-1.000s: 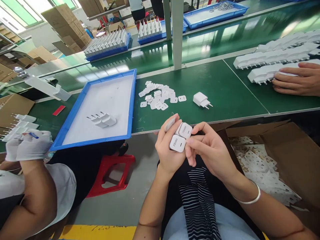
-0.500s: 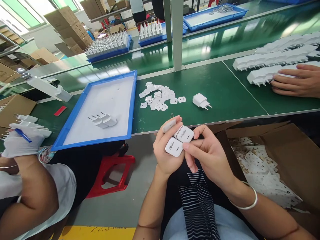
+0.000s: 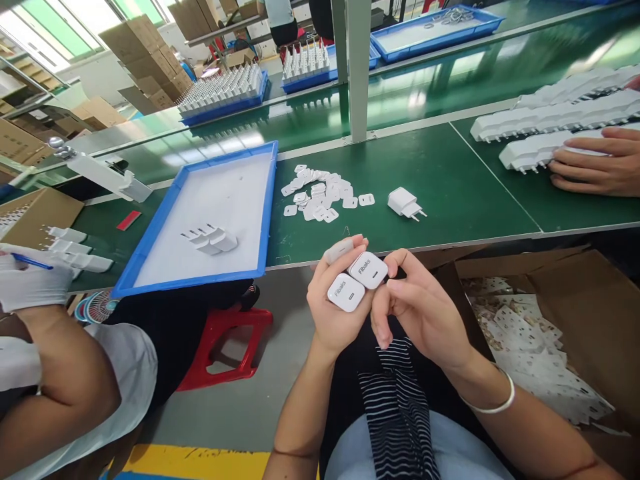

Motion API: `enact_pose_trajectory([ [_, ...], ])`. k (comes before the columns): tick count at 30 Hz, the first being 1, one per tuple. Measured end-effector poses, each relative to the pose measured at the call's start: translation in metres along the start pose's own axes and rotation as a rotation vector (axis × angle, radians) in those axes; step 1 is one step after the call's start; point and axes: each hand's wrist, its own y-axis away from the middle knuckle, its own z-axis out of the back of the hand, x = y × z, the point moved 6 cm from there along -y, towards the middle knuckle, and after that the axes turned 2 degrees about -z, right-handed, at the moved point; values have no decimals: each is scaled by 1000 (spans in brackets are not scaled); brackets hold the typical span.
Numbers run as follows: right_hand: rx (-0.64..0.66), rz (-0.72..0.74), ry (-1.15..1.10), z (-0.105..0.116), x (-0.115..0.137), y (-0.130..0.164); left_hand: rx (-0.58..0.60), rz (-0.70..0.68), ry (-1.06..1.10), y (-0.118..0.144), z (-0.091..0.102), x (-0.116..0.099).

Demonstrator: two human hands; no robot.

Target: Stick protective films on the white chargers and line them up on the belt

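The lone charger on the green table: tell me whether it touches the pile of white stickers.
Apart. The head view shows bare green table between the lone charger and the pile of white stickers.

white chargers (image 3: pixel 357 281), side by side, held

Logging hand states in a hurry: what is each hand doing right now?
Left hand: closed around a few white chargers, faces up.
Right hand: fingers curled, fingertips on the upper charger; whether it grips cannot be told.
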Motion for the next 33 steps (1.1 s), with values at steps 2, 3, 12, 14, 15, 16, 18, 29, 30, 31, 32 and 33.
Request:
enact_pose_trajectory([
  [2, -3, -3, 5, 1, 1, 0, 9, -9, 6, 0, 0, 0],
  [3, -4, -6, 9, 1, 2, 0, 16, -17, 13, 0, -1, 0],
  [12, 36, -17, 10, 4, 1, -1, 22, -25, 26, -4, 0, -4],
  [14, 37, -13, 13, 4, 1, -1, 26, -23, 34, -4, 0, -4],
  [15, 36, -8, 15, 4, 1, -1, 27, -23, 41, -4, 0, -4],
  [16, 36, -2, 16, 4, 1, -1, 31, -22, 48, -4, 0, -3],
  [18, 39, 13, 20, 4, 0, -2, 41, -23, 58, -4, -1, -3],
  [29, 4, 33, 126, 13, -3, -6, 126, -80, -24, -4, -4, -10],
  [30, 15, 24, 118, 13, -3, -7, 131, -95, -35, -4, -4, -10],
  [31, 29, 10, 110, 14, -4, -8, 141, -115, -47, -4, -4, -9],
  [32, 40, -3, 101, 15, -5, -9, 150, -137, -61, -4, -5, -9],
  [33, 44, -14, 96, 16, -6, -10, 158, -161, -78, -3, -5, -9],
])
